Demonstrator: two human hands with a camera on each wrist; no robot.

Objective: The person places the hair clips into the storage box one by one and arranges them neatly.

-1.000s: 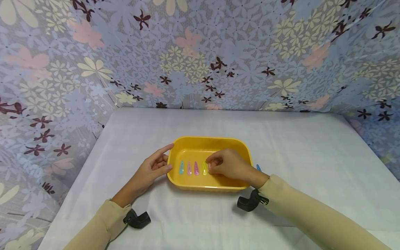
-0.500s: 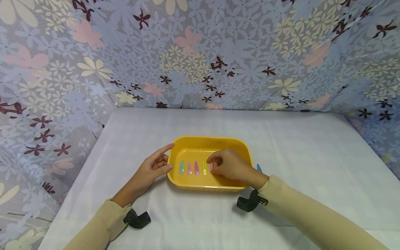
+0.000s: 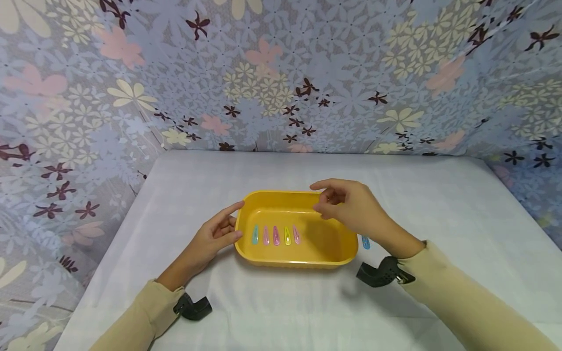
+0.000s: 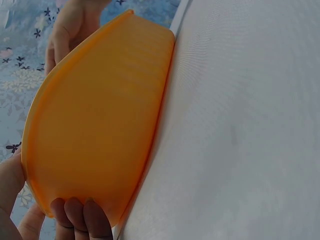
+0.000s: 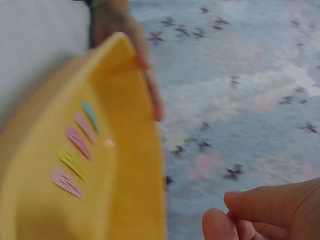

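Observation:
A yellow plastic tub (image 3: 296, 264) stands on the cloth-covered table. Inside it lie several snap hair clips in a row: a teal clip (image 3: 255, 235), a light pink clip (image 3: 266, 236), a darker pink clip (image 3: 276, 236), a yellow clip (image 3: 287, 236) and another pink clip (image 3: 296, 235). My left hand (image 3: 212, 236) holds the tub's left end, thumb and index finger at the rim, other fingers curled against the outer wall. Above the tub's back right corner is my right hand (image 3: 347, 202), fingers loosely bent, nothing visible between them.
Outside the tub's right end, a blue hair clip (image 3: 366, 242) lies on the white cloth (image 3: 281, 302), partly below my right wrist. Flowered fabric (image 3: 281, 97) hangs behind the table. Black wrist mounts (image 3: 192, 307) are on both sleeves.
My right hand has let go of the last pink clip and risen back and to the right. That clip and the blue one now show more fully. The left hand stays put.

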